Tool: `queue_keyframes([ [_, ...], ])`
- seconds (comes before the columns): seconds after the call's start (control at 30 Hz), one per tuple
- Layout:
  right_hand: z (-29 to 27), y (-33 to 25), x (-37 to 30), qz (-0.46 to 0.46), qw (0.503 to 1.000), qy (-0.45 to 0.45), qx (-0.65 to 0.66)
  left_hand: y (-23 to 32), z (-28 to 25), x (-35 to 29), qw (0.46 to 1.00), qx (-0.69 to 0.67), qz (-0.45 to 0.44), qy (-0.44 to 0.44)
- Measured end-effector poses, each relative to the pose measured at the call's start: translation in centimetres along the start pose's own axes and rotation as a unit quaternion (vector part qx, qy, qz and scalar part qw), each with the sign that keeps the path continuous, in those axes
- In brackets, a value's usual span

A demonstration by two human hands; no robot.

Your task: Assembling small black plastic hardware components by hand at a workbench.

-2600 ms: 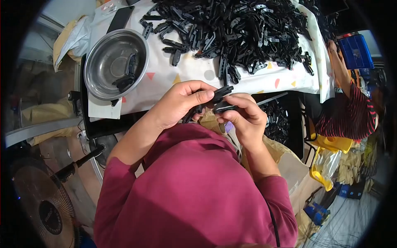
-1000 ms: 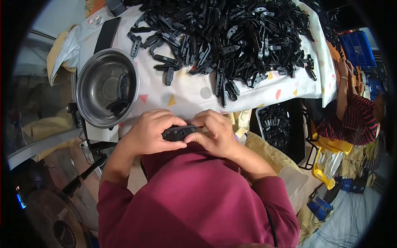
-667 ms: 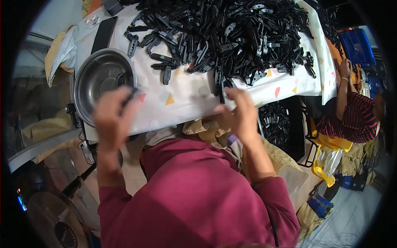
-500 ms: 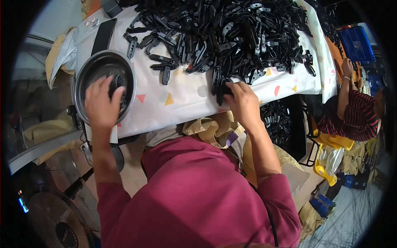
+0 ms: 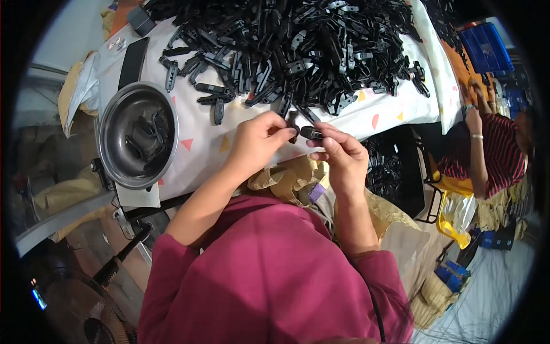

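Over the table's near edge, both my hands are close together. My left hand (image 5: 255,143) is closed in a pinch on a small dark piece (image 5: 293,127), partly hidden by the fingers. Between the thumb and fingers of my right hand (image 5: 345,160) is a black elongated piece (image 5: 311,133), its end pointing left. Just beyond the hands lies a large heap of similar black elongated pieces (image 5: 275,51), some with grey faces. To the left, a round metal bowl (image 5: 107,140) holds several black pieces (image 5: 153,137).
A patterned white cloth (image 5: 197,129) covers the table. Behind the bowl lies a flat black slab (image 5: 134,62). At right stand a black bin (image 5: 409,200) of pieces and a blue crate (image 5: 487,49). Another person in a striped shirt (image 5: 498,152) works there. A fan (image 5: 74,307) stands lower left.
My left hand has left the bowl and come right to meet my right hand, pinching a small dark piece. My right hand has lifted a black piece from the heap's near edge.
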State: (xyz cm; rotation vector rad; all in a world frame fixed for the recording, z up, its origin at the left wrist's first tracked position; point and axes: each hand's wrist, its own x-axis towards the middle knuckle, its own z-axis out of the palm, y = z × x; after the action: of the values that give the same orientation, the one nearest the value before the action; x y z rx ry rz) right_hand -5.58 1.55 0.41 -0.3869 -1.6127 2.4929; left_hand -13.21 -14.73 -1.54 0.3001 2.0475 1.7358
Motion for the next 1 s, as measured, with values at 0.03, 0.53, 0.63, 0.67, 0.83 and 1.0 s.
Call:
queue_keyframes([
  [0.03,1.1,-0.2,-0.6,-0.011,0.999,0.004,0.043,0.5,0.0,-0.8,1.000,0.002,-0.001,-0.006],
  [0.53,3.7,0.3,-2.7,-0.229,0.951,-0.065,-0.197,2.5,-0.9,-3.3,0.931,-0.177,0.318,0.015],
  [0.63,4.6,0.1,-3.0,-0.203,0.965,-0.014,-0.163,3.1,-1.6,-3.8,0.944,-0.188,0.265,-0.054],
  [0.67,5.3,-0.3,-2.8,-0.200,0.959,0.031,-0.200,2.5,-1.8,-4.1,0.960,-0.145,0.237,-0.030],
  [0.83,4.0,0.3,-1.9,-0.155,0.890,-0.080,-0.422,0.3,-2.5,-4.7,0.978,-0.176,0.110,-0.009],
  [1.0,1.9,1.2,4.6,-0.214,0.844,0.018,-0.492,-0.8,-2.3,-1.0,0.957,-0.249,0.087,0.119],
])
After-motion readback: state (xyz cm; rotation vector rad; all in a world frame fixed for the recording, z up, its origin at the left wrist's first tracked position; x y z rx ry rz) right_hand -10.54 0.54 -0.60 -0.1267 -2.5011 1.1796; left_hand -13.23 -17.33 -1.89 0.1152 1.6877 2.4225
